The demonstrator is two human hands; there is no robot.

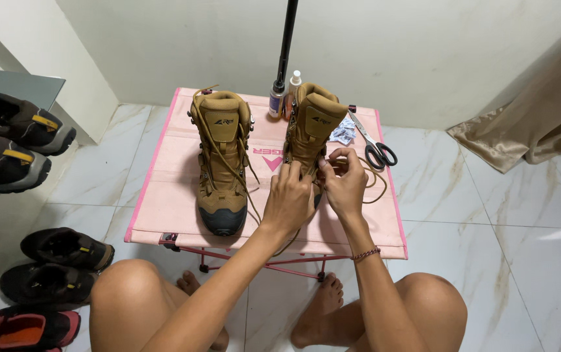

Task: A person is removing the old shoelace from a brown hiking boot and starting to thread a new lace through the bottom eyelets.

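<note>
Two tan lace-up boots stand on a small pink folding table [163,195]. The left boot [222,163] is laced, with its lace hanging loose. Over the front of the right boot [313,127], my left hand [288,199] rests on the toe and lower eyelets. Beside it, my right hand [344,182] pinches the tan lace [372,179] at the eyelets, and the lace loops out to the right on the table. The toe of the right boot is hidden under my hands.
Black-handled scissors [375,146], a crumpled wrapper [342,135] and two small bottles [284,91] lie at the table's back. A black pole [287,39] rises behind. Dark shoes [59,254] line the left floor and shelf. A tan curtain [535,124] hangs at right. My knees are below the table.
</note>
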